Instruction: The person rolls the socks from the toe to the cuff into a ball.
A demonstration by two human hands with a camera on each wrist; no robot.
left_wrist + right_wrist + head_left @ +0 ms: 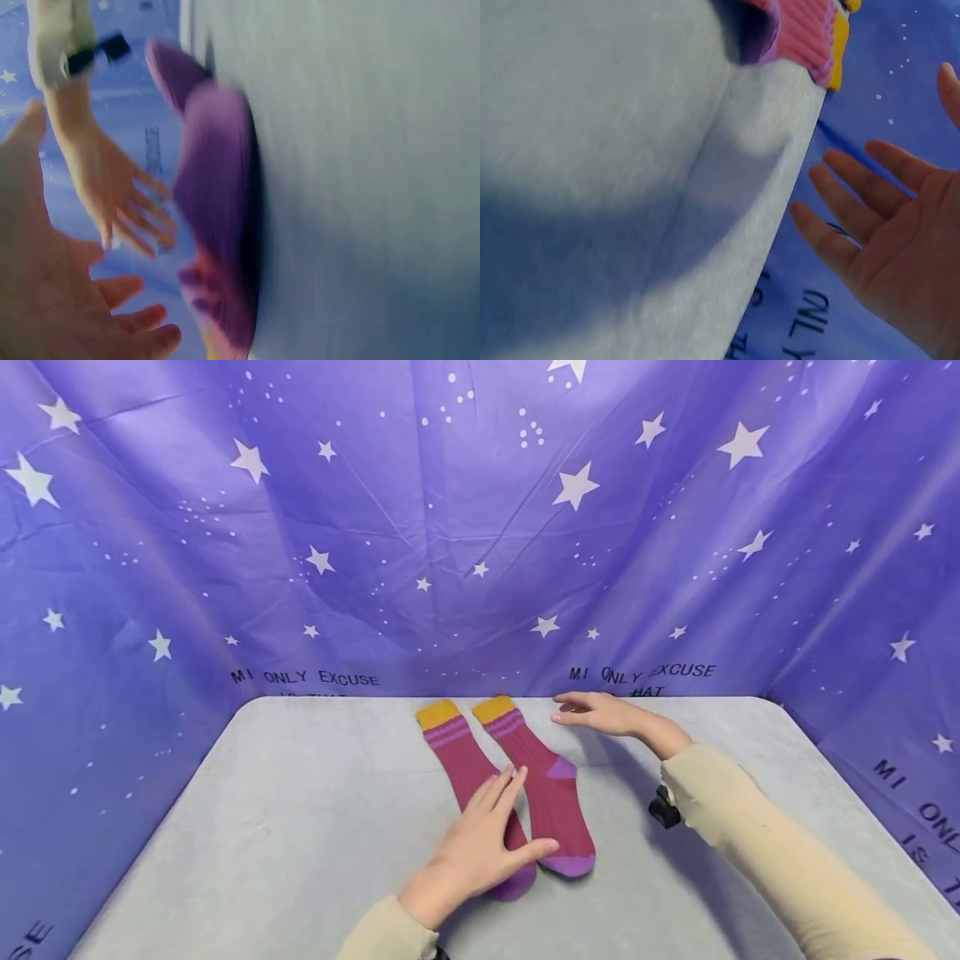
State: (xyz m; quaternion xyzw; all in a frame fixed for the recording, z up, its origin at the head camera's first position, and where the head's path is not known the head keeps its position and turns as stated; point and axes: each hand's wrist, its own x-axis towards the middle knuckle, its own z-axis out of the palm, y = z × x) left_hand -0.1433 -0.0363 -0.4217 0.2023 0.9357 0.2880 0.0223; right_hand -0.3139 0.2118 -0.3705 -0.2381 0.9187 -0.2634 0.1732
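Two maroon socks lie side by side on the table, their yellow cuffs toward the back edge and purple toes toward the front. The left sock (459,768) is partly hidden by my left hand (480,843), which hovers over its foot with fingers spread and holds nothing. The right sock (555,814) shows its purple heel and toe in full. My right hand (600,713) hangs in the air right of that sock's cuff, fingers extended and nothing held. In the right wrist view, the palm and spread fingers of the right hand (900,232) appear beside the table edge.
The grey-white table (300,827) ends at a back edge against a purple-blue curtain (480,510) with white stars and printed words. The curtain also runs along both sides. Black straps sit at the wrists, one (663,808) showing under the right sleeve.
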